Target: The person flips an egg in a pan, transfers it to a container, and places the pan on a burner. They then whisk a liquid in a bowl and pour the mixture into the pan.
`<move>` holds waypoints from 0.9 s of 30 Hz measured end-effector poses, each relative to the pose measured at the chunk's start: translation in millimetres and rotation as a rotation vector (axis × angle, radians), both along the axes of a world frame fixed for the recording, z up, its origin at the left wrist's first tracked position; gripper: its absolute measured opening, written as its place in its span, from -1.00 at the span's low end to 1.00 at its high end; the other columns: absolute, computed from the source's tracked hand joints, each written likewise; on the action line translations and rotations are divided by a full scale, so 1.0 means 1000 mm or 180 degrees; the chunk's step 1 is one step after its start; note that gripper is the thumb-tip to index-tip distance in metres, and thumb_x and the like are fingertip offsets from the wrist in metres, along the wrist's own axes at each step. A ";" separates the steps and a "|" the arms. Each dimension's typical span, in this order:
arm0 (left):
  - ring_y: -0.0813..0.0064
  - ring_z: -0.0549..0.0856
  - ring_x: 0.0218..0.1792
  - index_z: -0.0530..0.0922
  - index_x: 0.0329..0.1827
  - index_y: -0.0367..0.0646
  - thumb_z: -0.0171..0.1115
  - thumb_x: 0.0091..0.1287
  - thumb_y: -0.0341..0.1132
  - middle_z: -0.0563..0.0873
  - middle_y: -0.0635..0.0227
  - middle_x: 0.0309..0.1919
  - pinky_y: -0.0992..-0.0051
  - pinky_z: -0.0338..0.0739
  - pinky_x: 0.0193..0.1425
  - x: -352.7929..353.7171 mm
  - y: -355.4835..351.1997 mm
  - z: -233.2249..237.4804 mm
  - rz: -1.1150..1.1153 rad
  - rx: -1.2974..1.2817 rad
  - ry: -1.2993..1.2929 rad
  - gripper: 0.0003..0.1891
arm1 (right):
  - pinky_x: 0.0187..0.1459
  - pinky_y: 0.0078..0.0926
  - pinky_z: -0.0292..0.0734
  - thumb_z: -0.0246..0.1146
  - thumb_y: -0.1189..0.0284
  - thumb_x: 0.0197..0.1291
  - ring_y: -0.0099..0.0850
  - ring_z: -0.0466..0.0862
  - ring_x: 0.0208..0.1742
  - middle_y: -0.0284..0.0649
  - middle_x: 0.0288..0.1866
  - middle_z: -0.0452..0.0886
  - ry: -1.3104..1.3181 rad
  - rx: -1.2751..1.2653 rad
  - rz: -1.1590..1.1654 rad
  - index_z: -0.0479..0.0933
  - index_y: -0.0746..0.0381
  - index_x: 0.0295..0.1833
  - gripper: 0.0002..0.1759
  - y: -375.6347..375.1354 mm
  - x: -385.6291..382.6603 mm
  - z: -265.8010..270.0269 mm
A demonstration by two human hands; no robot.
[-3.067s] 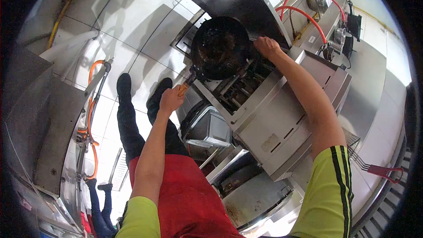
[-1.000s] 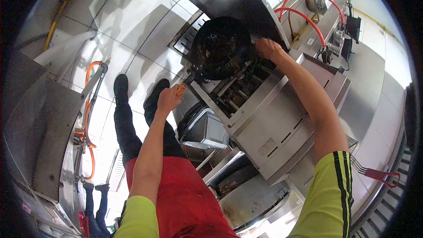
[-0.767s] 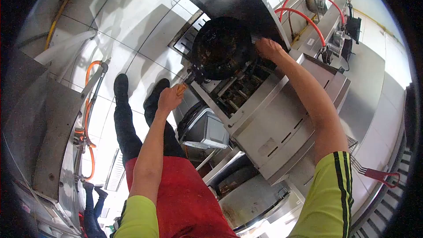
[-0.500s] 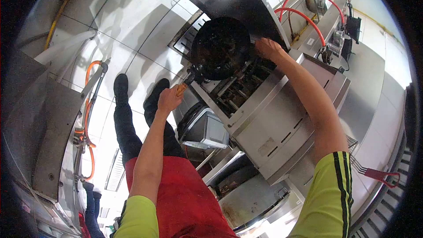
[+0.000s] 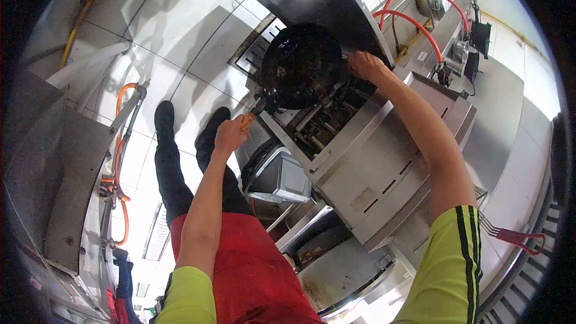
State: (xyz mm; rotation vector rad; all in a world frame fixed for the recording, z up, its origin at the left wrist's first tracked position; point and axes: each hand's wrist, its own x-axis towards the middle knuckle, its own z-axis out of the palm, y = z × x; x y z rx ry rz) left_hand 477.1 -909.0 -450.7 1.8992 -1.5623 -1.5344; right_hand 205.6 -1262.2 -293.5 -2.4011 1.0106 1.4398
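A large black wok [image 5: 300, 63] is held out in front of me, its dark inside facing up. My left hand [image 5: 230, 135] is closed round its wooden handle [image 5: 246, 122]. On the opposite side my right hand [image 5: 366, 66] is closed at the wok's rim; whatever short grip lies under those fingers is hidden. Beneath and beside the wok lies the open metal frame [image 5: 327, 120] of a steel cooking unit, with dark bars inside. The wok covers part of this frame.
A grey bin [image 5: 282, 174] stands below the steel unit [image 5: 375, 174]. Red hoses [image 5: 414, 15] curve at the upper right. A red-handled fork [image 5: 519, 240] lies at the right. Another person's legs [image 5: 125, 288] show at lower left. A floor grate [image 5: 261, 48] is behind the wok.
The wok has shifted very slightly to the right, with both hands still on it. At lower left the other person has moved a little.
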 end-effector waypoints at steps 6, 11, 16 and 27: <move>-0.10 0.72 -0.25 0.58 0.03 -0.17 0.29 0.16 -0.18 0.73 -0.06 -0.37 0.01 0.60 -0.11 -0.001 0.005 -0.004 0.0077 -0.0271 -0.0071 -0.60 | -0.14 -0.21 0.73 0.21 0.44 0.22 -0.11 0.78 -0.12 0.01 -0.19 0.75 0.0091 0.0024 0.0293 0.67 0.32 -0.20 -0.81 0.002 0.003 0.003; -0.11 0.72 -0.29 0.58 0.02 -0.17 0.30 0.15 -0.18 0.71 -0.07 -0.42 0.01 0.61 -0.13 0.000 0.001 -0.002 0.0103 -0.0235 -0.0010 -0.60 | -0.15 -0.20 0.73 0.19 0.45 0.23 -0.12 0.79 -0.12 0.01 -0.19 0.75 -0.0108 0.0005 0.0401 0.67 0.32 -0.20 -0.80 -0.001 -0.009 -0.007; -0.11 0.72 -0.30 0.57 0.03 -0.19 0.31 0.16 -0.18 0.70 -0.08 -0.44 0.02 0.62 -0.13 0.001 0.002 -0.001 0.0059 -0.0244 -0.0064 -0.59 | -0.15 -0.19 0.73 0.18 0.46 0.24 -0.11 0.79 -0.13 0.00 -0.19 0.75 0.0044 0.0031 0.0363 0.66 0.32 -0.20 -0.81 0.002 -0.005 -0.002; -0.11 0.70 -0.26 0.57 -0.01 -0.17 0.27 0.21 -0.16 0.70 -0.08 -0.39 0.00 0.59 -0.10 0.004 -0.004 0.005 0.0009 -0.0168 -0.0097 -0.64 | -0.15 -0.24 0.74 0.17 0.44 0.25 -0.13 0.78 -0.12 0.00 -0.20 0.73 -0.0228 -0.0175 0.0540 0.63 0.30 -0.16 -0.81 0.008 -0.016 -0.007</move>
